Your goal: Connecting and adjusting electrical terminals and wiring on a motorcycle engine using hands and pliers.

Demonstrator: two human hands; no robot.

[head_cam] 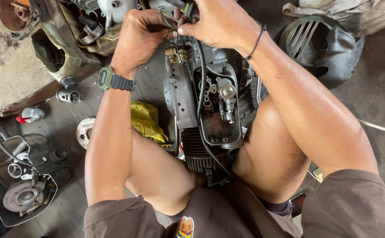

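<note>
Head view: left hand [139, 37] and right hand [221, 24] meeting at far end of engine [205, 110], both pinched on thin wires [171, 27]. Black cable [200, 88] running lengthwise from fingers toward body, along engine's long axis. Engine greasy, grey, finned, wedged between knees on floor [373, 101]. Yellow rag [146, 120] beside it.

Person's left wrist bearing a green-cased wristwatch [105, 79] on a black strap, right wrist a thin black cord bracelet [257, 40], with brown short sleeves [117, 216] and bare knees.
</note>
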